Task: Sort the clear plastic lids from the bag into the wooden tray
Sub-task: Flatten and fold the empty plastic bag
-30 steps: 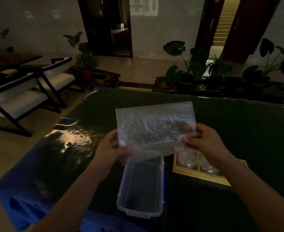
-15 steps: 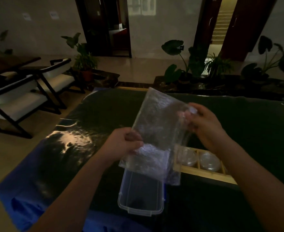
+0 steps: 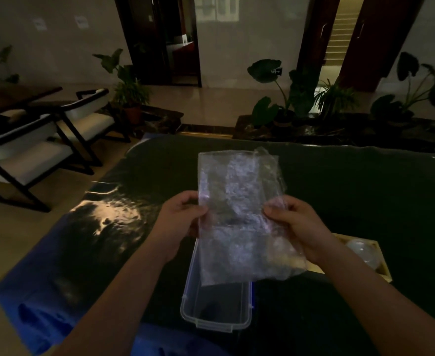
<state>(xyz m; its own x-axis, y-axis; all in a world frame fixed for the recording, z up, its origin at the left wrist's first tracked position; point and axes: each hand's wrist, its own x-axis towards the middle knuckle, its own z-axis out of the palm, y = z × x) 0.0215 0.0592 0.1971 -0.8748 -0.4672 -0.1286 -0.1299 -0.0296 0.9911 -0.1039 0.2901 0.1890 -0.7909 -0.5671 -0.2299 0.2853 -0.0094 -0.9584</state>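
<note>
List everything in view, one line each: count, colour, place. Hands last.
plastic bag: one, clear and crinkled, held up over the table
storage box: one, clear plastic, open, on the table below the bag
wooden tray: one, pale wood, on the table at right, partly behind the right hand
lid: at least one visible, clear, round, in the tray
table: one, dark covering, centre
blue cloth: one, blue, at the table's near left edge
chairs: two, black frames with white cushions, far left
potted plants: several, green, beyond the table
left hand: one, grips the bag's left edge
right hand: one, grips the bag's right edge
</note>
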